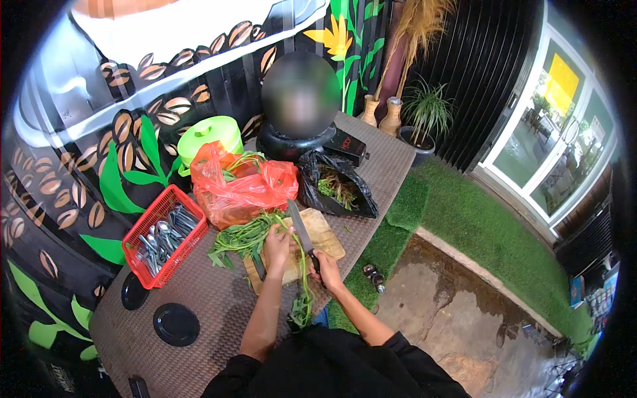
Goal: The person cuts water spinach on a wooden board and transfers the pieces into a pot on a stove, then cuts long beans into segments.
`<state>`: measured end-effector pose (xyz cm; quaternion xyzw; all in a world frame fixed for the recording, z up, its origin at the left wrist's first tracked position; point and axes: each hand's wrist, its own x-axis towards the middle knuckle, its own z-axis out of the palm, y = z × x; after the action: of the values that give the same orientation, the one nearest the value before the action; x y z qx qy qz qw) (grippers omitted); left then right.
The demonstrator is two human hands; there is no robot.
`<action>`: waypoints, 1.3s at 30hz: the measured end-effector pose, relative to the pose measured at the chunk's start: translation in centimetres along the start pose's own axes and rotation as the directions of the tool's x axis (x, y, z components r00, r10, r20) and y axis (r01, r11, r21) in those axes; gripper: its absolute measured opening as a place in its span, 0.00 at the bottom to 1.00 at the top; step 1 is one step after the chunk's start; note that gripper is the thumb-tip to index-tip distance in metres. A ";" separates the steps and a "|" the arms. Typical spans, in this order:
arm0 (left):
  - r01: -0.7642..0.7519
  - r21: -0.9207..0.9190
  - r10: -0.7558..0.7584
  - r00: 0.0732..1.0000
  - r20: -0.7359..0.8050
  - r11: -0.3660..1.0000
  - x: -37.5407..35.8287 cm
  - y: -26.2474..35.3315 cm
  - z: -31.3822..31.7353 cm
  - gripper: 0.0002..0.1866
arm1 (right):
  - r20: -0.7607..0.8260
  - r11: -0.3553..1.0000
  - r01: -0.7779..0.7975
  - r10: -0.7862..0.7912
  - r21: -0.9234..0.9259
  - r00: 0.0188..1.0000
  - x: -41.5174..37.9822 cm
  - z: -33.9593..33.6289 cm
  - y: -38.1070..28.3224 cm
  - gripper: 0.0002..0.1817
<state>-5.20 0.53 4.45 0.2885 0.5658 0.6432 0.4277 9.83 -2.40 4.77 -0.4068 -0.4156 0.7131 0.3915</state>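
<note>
My right hand (325, 268) grips a knife (300, 227) by its dark handle, with the broad blade pointing up and away from me. My left hand (278, 247) is closed on long green stems (304, 282) of a leafy vegetable, beside the blade. These stems hang down toward my lap, with leaves at the lower end. Both hands are over a wooden cutting board (326, 240). A heap of leafy greens (240, 239) lies at the board's left, partly on the table. A dark flat strip (259, 267) rests on the board near my left wrist.
Behind the board stand a red plastic bag (229, 192) and a black bag (355, 199) with plant trimmings inside. A red basket (166, 237) of cutlery, a green lidded pot (213, 136) and a black plate (176, 324) share the woven table (219, 308). The table's right edge is close.
</note>
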 end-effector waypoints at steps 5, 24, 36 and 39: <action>0.249 -0.299 -0.146 0.933 0.328 0.921 0.3 -2.1 -1.4 0.18 | -0.043 0.989 0.148 -0.149 -0.014 0.988 1.5 -1.2 1.7 0.13; 0.187 -0.273 -0.120 0.962 0.246 0.944 -1.2 -2.0 0.2 0.15 | -0.072 0.991 0.131 -0.131 -0.002 0.989 -0.1 -1.6 -0.7 0.15; 0.297 -0.500 -0.193 0.949 0.249 0.814 -1.0 -4.7 0.2 0.22 | -0.085 0.973 0.207 -0.216 -0.103 0.973 0.6 -1.1 1.3 0.16; 0.311 -0.506 -0.224 0.948 0.226 0.805 -1.1 -5.3 0.3 0.22 | -0.015 0.995 0.096 -0.096 -0.012 0.995 0.5 -1.3 1.6 0.17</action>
<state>-3.21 -0.32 -0.50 0.1239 0.3639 0.6837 0.6203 10.48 -2.16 2.74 -0.3943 -0.4356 0.6877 0.4264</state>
